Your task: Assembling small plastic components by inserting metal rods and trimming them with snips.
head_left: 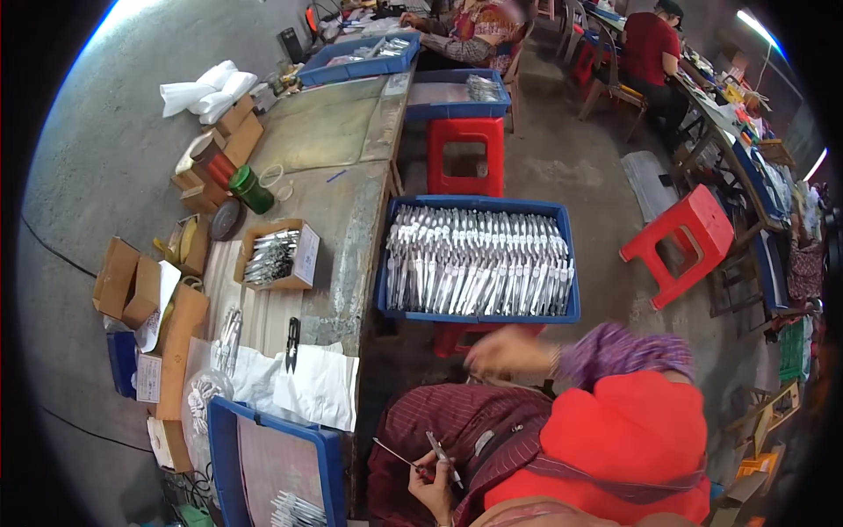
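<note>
My left hand (431, 488) is low in the view, over the dark red striped cloth (421, 413) on my lap. Its fingers are closed around a slim silver metal piece (444, 458), and a thin metal rod (395, 451) sticks out to the left from the same grip. My right hand (509, 353) is smeared by motion, just past the near edge of a blue tray (479, 319); whether it holds anything does not show. Rows of slim silver-and-white pieces (474, 277) fill that tray, which rests on a red stool (448, 338).
On the worktable (338, 206) at left stand a carton of silver pieces (303, 263), black snips (292, 342) on white cloth (320, 382) and a green can (252, 191). Another blue tray (224, 448) is nearer. Red stools (694, 233) stand about; two people sit farther off.
</note>
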Action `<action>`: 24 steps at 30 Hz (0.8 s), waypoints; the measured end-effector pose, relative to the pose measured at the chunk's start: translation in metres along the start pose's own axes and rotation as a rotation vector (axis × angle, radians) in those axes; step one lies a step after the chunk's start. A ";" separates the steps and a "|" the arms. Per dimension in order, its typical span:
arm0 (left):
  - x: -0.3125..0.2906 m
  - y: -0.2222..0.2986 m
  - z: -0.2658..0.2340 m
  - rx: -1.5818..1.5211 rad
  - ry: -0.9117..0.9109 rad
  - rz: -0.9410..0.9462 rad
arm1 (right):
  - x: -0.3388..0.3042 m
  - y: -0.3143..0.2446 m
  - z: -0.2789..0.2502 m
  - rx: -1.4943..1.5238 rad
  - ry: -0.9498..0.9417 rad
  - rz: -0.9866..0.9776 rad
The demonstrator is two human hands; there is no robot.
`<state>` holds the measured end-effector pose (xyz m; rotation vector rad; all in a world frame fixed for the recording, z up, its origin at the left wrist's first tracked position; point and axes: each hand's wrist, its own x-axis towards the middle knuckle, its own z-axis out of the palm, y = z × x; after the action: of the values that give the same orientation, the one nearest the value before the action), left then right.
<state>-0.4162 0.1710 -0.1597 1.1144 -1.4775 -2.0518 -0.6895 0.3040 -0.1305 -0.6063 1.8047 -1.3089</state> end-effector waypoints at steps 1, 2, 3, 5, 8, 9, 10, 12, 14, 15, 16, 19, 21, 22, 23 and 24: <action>-0.003 0.011 0.005 -0.017 0.032 0.012 | -0.002 0.008 -0.046 0.001 0.097 0.126; -0.003 0.020 0.010 -0.034 0.062 0.022 | -0.016 0.039 -0.111 -0.359 0.367 -0.035; -0.003 0.023 0.007 0.033 0.047 0.022 | -0.051 0.037 -0.167 -0.062 0.510 -0.154; -0.010 0.035 0.010 0.024 0.033 -0.036 | -0.141 0.052 -0.272 -0.021 0.928 -0.316; -0.009 0.029 0.006 -0.019 -0.051 -0.036 | -0.281 0.084 -0.357 -0.182 1.579 0.009; 0.001 0.019 0.008 -0.043 -0.050 -0.084 | -0.311 0.095 -0.364 -0.074 1.647 0.112; 0.003 0.009 0.008 -0.058 -0.056 -0.143 | -0.331 0.109 -0.362 0.029 1.674 0.197; 0.009 0.000 0.002 -0.052 -0.070 -0.131 | -0.312 0.139 -0.348 0.106 1.581 0.294; 0.006 0.005 0.000 -0.023 -0.113 -0.123 | -0.273 0.175 -0.342 -0.116 1.446 0.300; 0.001 0.012 -0.004 -0.012 -0.058 -0.075 | -0.164 0.105 -0.246 -0.198 1.316 0.218; 0.001 0.013 -0.003 -0.027 -0.082 -0.066 | -0.149 0.090 -0.224 0.002 1.126 0.150; -0.005 0.010 -0.005 -0.076 -0.065 -0.043 | -0.077 0.038 -0.139 -0.052 0.540 0.194; -0.007 0.008 -0.006 -0.090 -0.013 -0.035 | -0.045 -0.016 -0.067 -0.198 0.059 0.191; -0.007 0.006 -0.006 -0.095 -0.013 -0.030 | -0.036 -0.024 -0.042 -0.192 -0.147 0.122; -0.006 0.003 -0.009 -0.062 -0.007 -0.054 | -0.025 -0.021 -0.018 -0.349 -0.281 0.031; -0.006 -0.001 -0.012 -0.028 -0.007 -0.080 | -0.015 -0.010 0.005 -0.245 -0.402 0.030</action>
<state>-0.4031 0.1682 -0.1600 1.1752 -1.4247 -2.1252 -0.6778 0.3093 -0.1165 -0.9021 1.6372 -0.8733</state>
